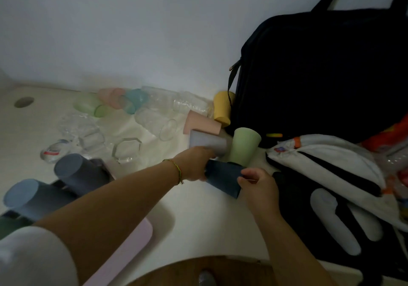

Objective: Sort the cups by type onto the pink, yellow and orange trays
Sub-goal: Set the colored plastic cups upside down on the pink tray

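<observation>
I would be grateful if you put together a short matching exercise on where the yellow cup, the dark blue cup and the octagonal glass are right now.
Things:
1. yellow cup
2. dark blue cup
3. octagonal glass

Places:
A. held between the left hand and the right hand
B. right beside the black bag
C. standing on the white table, to the left of both hands

Pairs: 1-B, 2-A, 3-C.

Bare table left of hands, cup cluster behind, black bag crowding right
</observation>
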